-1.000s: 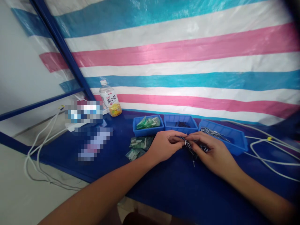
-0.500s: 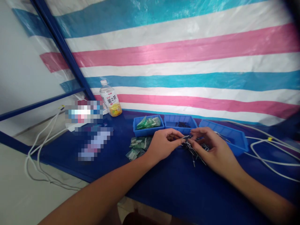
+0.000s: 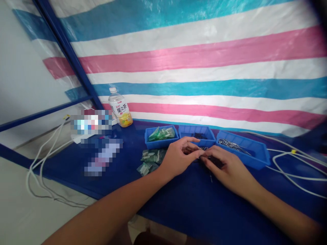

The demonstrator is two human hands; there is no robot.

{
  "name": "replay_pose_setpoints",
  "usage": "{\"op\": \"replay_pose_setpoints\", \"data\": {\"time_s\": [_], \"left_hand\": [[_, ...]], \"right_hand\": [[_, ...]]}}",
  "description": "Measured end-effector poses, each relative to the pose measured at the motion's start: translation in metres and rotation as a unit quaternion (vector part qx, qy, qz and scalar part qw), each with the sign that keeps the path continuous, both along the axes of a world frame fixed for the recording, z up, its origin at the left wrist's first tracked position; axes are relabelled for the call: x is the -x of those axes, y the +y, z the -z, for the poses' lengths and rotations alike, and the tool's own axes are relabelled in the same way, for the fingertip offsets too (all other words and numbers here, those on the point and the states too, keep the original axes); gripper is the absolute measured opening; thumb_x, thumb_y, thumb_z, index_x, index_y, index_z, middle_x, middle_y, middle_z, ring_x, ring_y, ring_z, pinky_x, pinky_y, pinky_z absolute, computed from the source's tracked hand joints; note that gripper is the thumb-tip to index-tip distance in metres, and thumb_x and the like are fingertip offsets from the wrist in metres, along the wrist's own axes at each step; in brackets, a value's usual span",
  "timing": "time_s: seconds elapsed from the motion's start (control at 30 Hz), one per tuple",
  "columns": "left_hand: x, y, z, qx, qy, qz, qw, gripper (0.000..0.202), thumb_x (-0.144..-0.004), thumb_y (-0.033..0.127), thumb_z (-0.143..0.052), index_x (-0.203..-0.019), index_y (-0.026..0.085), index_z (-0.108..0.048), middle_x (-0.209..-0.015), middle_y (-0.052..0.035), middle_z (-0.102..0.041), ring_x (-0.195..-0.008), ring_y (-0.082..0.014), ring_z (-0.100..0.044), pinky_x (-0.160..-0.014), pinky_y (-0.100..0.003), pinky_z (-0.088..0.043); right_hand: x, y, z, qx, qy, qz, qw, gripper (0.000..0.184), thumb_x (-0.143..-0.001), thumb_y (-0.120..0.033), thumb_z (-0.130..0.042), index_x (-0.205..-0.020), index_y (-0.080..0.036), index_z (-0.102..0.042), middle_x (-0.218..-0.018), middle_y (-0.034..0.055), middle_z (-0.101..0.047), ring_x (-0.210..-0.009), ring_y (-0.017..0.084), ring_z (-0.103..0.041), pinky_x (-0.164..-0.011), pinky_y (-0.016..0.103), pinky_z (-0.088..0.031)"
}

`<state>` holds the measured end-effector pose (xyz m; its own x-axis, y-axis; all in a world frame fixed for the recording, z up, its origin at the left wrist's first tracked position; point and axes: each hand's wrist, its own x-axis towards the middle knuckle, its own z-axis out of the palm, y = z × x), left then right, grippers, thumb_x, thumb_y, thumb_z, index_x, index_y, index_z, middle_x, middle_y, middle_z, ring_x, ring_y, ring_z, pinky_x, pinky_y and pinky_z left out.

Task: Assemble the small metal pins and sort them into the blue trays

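Observation:
My left hand [image 3: 177,154] is closed, thumb and fingers pinching the end of what looks like a thin metal pin. Its fingertips meet those of my right hand [image 3: 226,165], which is also closed in a pinch; the fingers mostly cover the small piece between them. Under and behind the hands lies a pile of thin metal pins [image 3: 204,148], largely hidden, with a single pin [image 3: 211,177] poking out in front. Just behind my right hand, a long blue bin [image 3: 258,158] holds a bunch of similar silvery pins [image 3: 231,145].
Left of that bin stand a blue bin [image 3: 184,130] with small dark parts and another blue bin [image 3: 147,139] with green bags. Small clear bags [image 3: 153,156] lie beside my left hand. A drink bottle [image 3: 121,109] stands further left. White cables [image 3: 283,153] run along the right.
My right hand has shifted slightly down and left, its fingers now meeting my left fingertips. More of the pins in the right bin show, and less of the pile.

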<state>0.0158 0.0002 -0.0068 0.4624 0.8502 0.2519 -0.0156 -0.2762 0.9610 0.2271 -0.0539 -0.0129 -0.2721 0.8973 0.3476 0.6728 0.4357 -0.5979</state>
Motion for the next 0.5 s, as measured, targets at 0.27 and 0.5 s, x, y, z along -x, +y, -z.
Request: {"op": "replay_pose_setpoints", "data": {"time_s": [0.27,0.5], "left_hand": [[0.002,0.003,0.003,-0.136,0.106,-0.066,0.983,0.059,-0.089,0.025,-0.082,-0.144,0.021,-0.062,-0.128,-0.0098,-0.077,-0.108,-0.0229,-0.073,-0.083,-0.034,-0.062],[0.005,0.004,0.008,-0.267,0.253,-0.061,0.928,0.025,-0.096,0.027,-0.074,-0.12,0.018,-0.075,-0.123,-0.0089,-0.077,-0.12,-0.0281,-0.067,-0.111,-0.047,-0.052]], "right_hand": [[-0.002,0.005,-0.002,0.075,0.156,0.1,0.98,0.032,-0.105,-0.055,-0.06,-0.101,-0.026,-0.073,-0.09,0.0042,-0.072,-0.078,0.022,-0.064,-0.066,0.033,-0.049],[-0.004,0.012,0.001,0.161,0.38,0.139,0.9,0.037,-0.096,-0.062,-0.073,-0.097,-0.025,-0.069,-0.07,-0.0032,-0.054,-0.052,0.01,-0.038,-0.045,0.025,-0.027]]}}
